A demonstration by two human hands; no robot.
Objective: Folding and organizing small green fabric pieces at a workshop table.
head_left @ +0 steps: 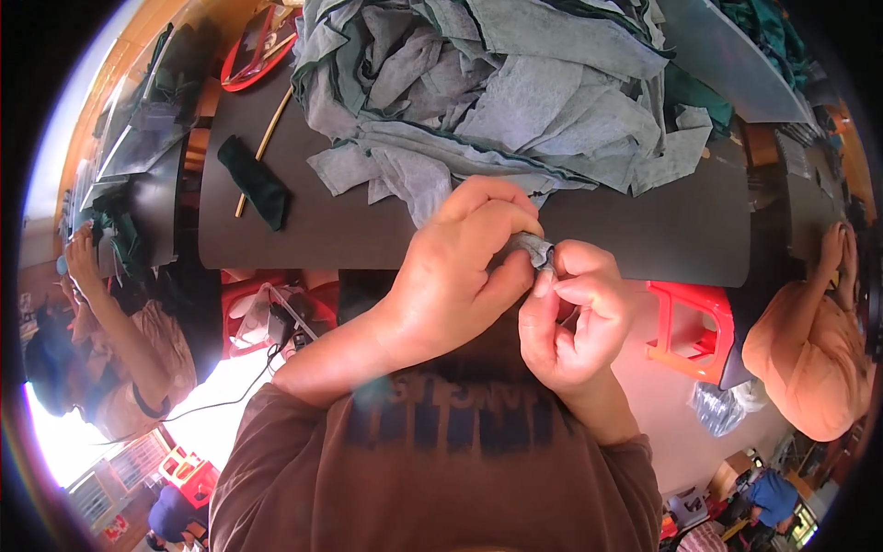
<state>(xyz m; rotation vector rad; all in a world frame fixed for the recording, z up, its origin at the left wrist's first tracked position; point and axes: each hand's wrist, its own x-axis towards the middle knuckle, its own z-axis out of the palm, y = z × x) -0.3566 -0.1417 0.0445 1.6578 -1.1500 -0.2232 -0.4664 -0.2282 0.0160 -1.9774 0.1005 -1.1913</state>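
Note:
Just in front of my chest, at the table's near edge, my left hand [464, 271] is closed around a small bunched piece of grey cloth [532, 247] with a dark edge. On the other end of that cloth, my right hand [575, 313] pinches with thumb and fingertips. Most of the piece is hidden inside my left fingers. Beyond my hands lies a large heap of grey cloth strips [552, 101], several showing dark green edges. The heap's nearest flaps hang close to my left knuckles.
The dark table [681, 235] holds a dark green cloth tube [253, 182] across a thin wooden stick [265, 143], and a red-rimmed tray [241, 86]. A clear panel [736, 64] stands far right. A red stool [690, 354] is below right. Co-workers sit on both sides.

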